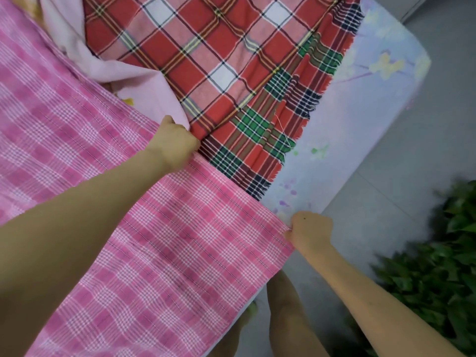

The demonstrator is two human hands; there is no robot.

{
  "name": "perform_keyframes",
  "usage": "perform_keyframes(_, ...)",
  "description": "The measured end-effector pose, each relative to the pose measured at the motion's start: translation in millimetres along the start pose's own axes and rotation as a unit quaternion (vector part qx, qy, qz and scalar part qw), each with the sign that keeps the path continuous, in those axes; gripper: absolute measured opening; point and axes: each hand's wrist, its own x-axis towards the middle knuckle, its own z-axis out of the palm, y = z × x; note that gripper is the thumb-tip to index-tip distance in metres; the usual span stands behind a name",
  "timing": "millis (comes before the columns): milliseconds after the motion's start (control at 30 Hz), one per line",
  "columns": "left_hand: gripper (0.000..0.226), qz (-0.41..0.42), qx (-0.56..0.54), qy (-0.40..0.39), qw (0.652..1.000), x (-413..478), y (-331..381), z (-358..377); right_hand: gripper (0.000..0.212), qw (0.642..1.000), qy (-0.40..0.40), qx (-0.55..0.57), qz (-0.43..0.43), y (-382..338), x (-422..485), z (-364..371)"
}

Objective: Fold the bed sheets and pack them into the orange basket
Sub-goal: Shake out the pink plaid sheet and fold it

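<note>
Between left hand (pixel 171 143) and right hand (pixel 309 233), pink sheet (pixel 164 243) edge pinched

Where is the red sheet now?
Head view, upper centre: the red sheet lies on the bed, beside the pink sheet, just beyond the left hand.

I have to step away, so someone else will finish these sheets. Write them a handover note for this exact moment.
Left hand grips the far edge of the pink checked sheet; right hand pinches its corner.
The sheet lies spread on the bed, overlapping the red plaid sheet.
Done: no neat folded stack shows. The orange basket is out of view.
Left: fold both sheets, then pack them.
</note>
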Motion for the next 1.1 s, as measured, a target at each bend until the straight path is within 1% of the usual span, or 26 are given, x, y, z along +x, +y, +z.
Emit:
perform_keyframes(67, 0.018, 0.011, -0.002, -0.027, 1.000, -2.8, -10.1, -1.7, 0.022, 0.996, 0.040, -0.067, -0.040, -9.5, 5.1, -28.4)
perform_keyframes(100, 0.023, 0.015, 0.000, -0.040, 0.999, -4.4, -18.4, -1.2, 0.025, 0.993, 0.058, -0.081, -0.063, -19.9, 10.5, -45.7)
perform_keyframes(133, 0.027, 0.019, -0.001, -0.050, 0.999, -5.9, -25.6, -0.9, 0.029, 0.992, 0.068, -0.071, -0.085, -31.9, 15.5, -63.2)
perform_keyframes(200, 0.031, 0.019, -0.012, -0.060, 0.998, -8.5, -42.5, 1.8, 0.038, 0.987, 0.077, 0.006, -0.142, -64.2, 29.6, -93.0)
perform_keyframes(267, 0.027, 0.023, -0.011, -0.068, 0.997, -11.4, -56.0, 1.3, 0.039, 0.974, 0.049, 0.104, -0.197, -100.1, 44.4, -117.9)
perform_keyframes(333, 0.025, 0.025, -0.006, -0.066, 0.997, -14.2, -70.7, -1.8, 0.041, 0.960, 0.019, 0.167, -0.226, -138.6, 60.7, -138.8)
perform_keyframes(367, 0.025, 0.025, -0.013, -0.064, 0.998, -15.9, -77.3, -3.4, 0.038, 0.954, 0.017, 0.184, -0.234, -155.9, 67.9, -148.1)
perform_keyframes(500, 0.024, 0.001, -0.055, -0.052, 0.997, -23.1, -126.3, -3.7, 0.028, 0.939, 0.055, 0.216, -0.261, -220.7, 103.4, -198.5)
perform_keyframes(533, 0.025, -0.003, -0.050, -0.054, 0.997, -24.5, -135.0, -3.2, 0.027, 0.938, 0.062, 0.222, -0.259, -229.6, 109.3, -208.9)
perform_keyframes(667, 0.024, -0.063, -0.027, -0.054, 0.996, -33.8, -202.4, 5.9, 0.019, 0.929, 0.084, 0.213, -0.290, -296.0, 137.5, -266.7)
perform_keyframes(767, 0.024, -0.092, -0.009, -0.042, 0.995, -42.5, -247.9, 11.8, 0.022, 0.923, 0.095, 0.187, -0.322, -344.3, 152.8, -293.2)
perform_keyframes(833, 0.030, -0.118, -0.019, -0.052, 0.991, -49.0, -272.8, 19.7, 0.026, 0.922, 0.101, 0.170, -0.332, -369.3, 157.3, -302.1)
perform_keyframes(867, 0.032, -0.133, -0.013, -0.053, 0.990, -52.7, -291.4, 26.3, 0.025, 0.921, 0.103, 0.163, -0.338, -388.5, 162.1, -308.2)
perform_keyframes(933, 0.033, -0.159, 0.002, -0.064, 0.985, -59.2, -319.0, 37.3, 0.018, 0.924, 0.080, 0.167, -0.334, -415.6, 169.3, -317.1)
perform_keyframes(1000, 0.031, -0.188, -0.004, -0.076, 0.979, -65.2, -342.7, 50.1, 0.031, 0.927, 0.067, 0.180, -0.323, -440.0, 176.4, -327.6)
perform_keyframes(1033, 0.030, -0.202, -0.015, -0.088, 0.975, -68.3, -353.1, 56.1, 0.034, 0.927, 0.061, 0.180, -0.322, -451.3, 181.0, -333.8)
perform_keyframes(1100, 0.029, -0.235, -0.059, -0.129, 0.962, -74.9, -369.9, 69.9, 0.025, 0.929, 0.058, 0.190, -0.313, -476.8, 194.5, -342.5)
